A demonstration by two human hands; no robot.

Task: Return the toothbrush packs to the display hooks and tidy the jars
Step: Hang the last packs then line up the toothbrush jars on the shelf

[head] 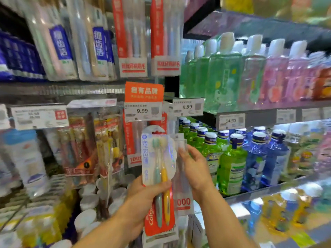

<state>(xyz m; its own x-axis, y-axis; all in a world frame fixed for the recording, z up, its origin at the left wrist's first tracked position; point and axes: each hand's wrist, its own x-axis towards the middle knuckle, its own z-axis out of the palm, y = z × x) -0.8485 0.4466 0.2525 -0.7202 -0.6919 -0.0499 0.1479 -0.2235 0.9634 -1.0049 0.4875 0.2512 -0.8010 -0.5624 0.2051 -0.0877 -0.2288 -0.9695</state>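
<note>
We hold a toothbrush pack (158,178) upright in our left hand (143,196), thumb curled across its front and fingers behind, at about 6 o'clock in view, just below the 9.99 price tag (142,111). Our right hand (195,167), at 3 o'clock of the pack, lies with relaxed fingers against a second clear pack (181,178) just behind the first, though blur hides whether it grasps. White jar lids (86,218) crowd the lower shelf at 8 o'clock, and green bottles (231,165) stand at 3 o'clock.
</note>
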